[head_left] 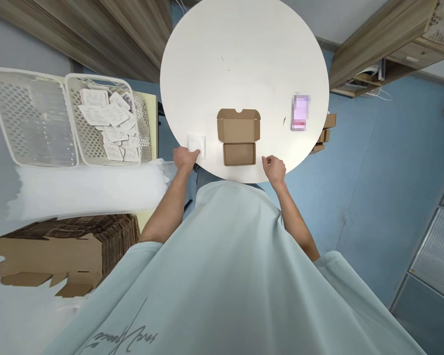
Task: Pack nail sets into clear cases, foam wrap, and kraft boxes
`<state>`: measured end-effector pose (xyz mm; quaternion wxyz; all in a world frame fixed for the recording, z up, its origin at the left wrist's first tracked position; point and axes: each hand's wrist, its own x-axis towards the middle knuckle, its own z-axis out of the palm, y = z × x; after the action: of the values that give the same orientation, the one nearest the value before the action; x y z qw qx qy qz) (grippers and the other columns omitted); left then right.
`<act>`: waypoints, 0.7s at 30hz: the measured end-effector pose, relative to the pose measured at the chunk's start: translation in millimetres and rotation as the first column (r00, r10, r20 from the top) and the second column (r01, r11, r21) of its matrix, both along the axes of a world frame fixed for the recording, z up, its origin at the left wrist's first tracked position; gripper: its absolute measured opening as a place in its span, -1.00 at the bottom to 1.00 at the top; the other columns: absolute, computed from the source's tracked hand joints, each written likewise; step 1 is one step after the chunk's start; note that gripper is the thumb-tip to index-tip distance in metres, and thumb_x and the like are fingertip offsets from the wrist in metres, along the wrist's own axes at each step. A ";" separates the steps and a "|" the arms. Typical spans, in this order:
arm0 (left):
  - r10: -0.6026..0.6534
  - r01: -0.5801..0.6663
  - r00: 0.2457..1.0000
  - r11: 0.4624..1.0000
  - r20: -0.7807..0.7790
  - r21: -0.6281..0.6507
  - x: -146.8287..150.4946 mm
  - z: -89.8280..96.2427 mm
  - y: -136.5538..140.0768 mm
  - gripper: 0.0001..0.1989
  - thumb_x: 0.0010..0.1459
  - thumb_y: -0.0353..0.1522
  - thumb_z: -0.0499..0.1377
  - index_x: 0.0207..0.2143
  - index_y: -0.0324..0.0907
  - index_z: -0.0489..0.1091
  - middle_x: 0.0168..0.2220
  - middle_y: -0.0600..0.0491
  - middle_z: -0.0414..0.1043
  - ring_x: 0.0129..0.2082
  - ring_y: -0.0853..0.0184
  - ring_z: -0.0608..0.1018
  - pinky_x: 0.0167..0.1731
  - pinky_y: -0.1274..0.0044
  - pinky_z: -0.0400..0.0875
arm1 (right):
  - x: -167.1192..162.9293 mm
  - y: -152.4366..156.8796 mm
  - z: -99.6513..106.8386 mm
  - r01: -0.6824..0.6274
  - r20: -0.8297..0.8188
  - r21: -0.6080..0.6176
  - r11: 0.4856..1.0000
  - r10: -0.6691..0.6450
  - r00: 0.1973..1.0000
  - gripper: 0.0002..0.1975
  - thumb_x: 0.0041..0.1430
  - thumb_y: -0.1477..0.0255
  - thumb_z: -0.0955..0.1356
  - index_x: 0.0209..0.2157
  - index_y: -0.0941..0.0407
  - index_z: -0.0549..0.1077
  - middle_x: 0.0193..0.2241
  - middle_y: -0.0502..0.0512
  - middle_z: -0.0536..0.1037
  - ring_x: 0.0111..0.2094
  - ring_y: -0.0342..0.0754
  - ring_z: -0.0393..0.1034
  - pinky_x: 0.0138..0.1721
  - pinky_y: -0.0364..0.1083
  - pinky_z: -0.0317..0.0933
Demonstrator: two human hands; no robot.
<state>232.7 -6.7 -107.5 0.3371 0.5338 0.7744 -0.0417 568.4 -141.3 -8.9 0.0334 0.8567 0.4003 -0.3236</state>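
My left hand (186,157) is at the near left edge of the round white table, its thumb pressed on a flat white packet (197,144) and its other fingers at the packet's left side. In front of me an open brown cardboard box (239,154) lies with its lid folded back and nothing visible inside. Just right of the box, my right hand (274,169) hovers by the table edge with its fingers curled in. No object shows between those fingertips.
A pixelated pink-purple item (300,113) lies on the table's right side. White baskets (71,118) stand at the left, one with white packets (109,116). Nearer are a white plastic bundle (92,190) and stacked flat cardboard boxes (52,254). Small boxes (323,135) sit beyond the right edge.
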 end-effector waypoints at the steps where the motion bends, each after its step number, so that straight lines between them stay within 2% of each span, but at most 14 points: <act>1: 0.047 -0.047 0.998 0.999 -0.038 -0.010 1.4 0.7 0.2 -0.62 0.20 -0.20 0.45 -0.10 -0.21 0.44 0.14 -0.34 0.53 0.19 -0.16 0.60 0.27 0.01 0.56 | -1.1 -0.4 1.1 0.002 -0.007 0.003 1.000 -0.001 1.000 -0.61 0.67 0.17 0.28 0.00 0.09 0.67 0.02 0.27 0.79 0.01 0.21 0.69 -0.06 0.03 0.42; 4: 0.118 -0.117 0.992 0.993 -0.039 0.033 6.7 3.4 0.7 -0.55 0.11 -0.27 0.54 -0.11 -0.17 0.40 0.10 -0.28 0.53 0.20 -0.15 0.61 0.29 0.05 0.54 | -2.9 0.7 3.6 -0.007 -0.030 0.018 1.000 0.007 1.000 -0.61 0.67 0.17 0.28 0.01 0.09 0.67 0.03 0.27 0.78 0.01 0.21 0.69 -0.04 0.04 0.43; 8: 0.170 -0.176 0.983 0.978 0.063 0.113 13.4 4.0 -4.0 -0.51 0.07 -0.34 0.56 -0.16 -0.07 0.29 -0.17 -0.03 0.48 0.11 -0.13 0.64 0.27 0.04 0.54 | -4.1 5.8 4.9 -0.047 -0.053 0.051 0.998 0.050 0.997 -0.62 0.67 0.17 0.27 0.02 0.08 0.65 0.03 0.25 0.78 0.02 0.21 0.68 -0.03 0.05 0.44; 12: 0.167 -0.205 0.968 0.958 0.189 0.199 22.7 7.4 -20.1 -0.47 0.09 -0.37 0.54 -0.25 -0.01 0.18 -0.32 0.11 0.35 -0.02 0.02 0.63 0.24 0.10 0.54 | -7.4 12.1 5.8 -0.133 -0.088 0.087 0.987 0.141 0.986 -0.66 0.67 0.20 0.28 0.05 0.07 0.64 0.00 0.23 0.78 0.00 0.20 0.68 0.00 0.07 0.45; 14: 0.142 -0.219 0.951 0.937 0.276 0.271 28.6 14.5 -32.8 -0.51 0.16 -0.36 0.50 -0.23 0.00 0.16 -0.30 0.11 0.39 -0.08 0.12 0.63 0.20 0.19 0.54 | -9.6 14.7 6.5 -0.186 -0.131 0.133 0.974 0.203 0.970 -0.69 0.66 0.25 0.29 0.07 0.07 0.64 0.00 0.22 0.76 -0.01 0.18 0.67 0.02 0.08 0.47; 17: 0.063 -0.222 0.918 0.900 0.392 0.374 38.3 33.9 -54.1 -0.58 0.23 -0.34 0.44 -0.17 0.00 0.18 -0.14 0.05 0.56 -0.05 0.16 0.65 0.13 0.30 0.55 | -13.4 18.1 7.3 -0.241 -0.205 0.283 0.928 0.304 0.930 -0.70 0.60 0.30 0.33 0.19 0.06 0.60 0.11 0.24 0.72 0.11 0.19 0.61 0.10 0.12 0.52; 21: -0.089 -0.089 0.903 0.918 0.421 0.387 53.7 67.8 -77.2 -0.71 0.34 -0.34 0.36 -0.10 -0.01 0.26 0.02 -0.03 0.65 0.09 0.12 0.67 0.15 0.33 0.54 | -20.6 24.5 8.1 -0.272 -0.261 0.487 0.830 0.436 0.861 -0.49 0.54 0.28 0.40 0.44 -0.02 0.45 0.40 0.23 0.55 0.41 0.25 0.41 0.37 0.25 0.43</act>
<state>286.4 -83.9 -39.7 0.3842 0.5868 0.6730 0.2348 547.7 -116.7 -0.8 -0.1719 0.6766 0.6154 -0.3659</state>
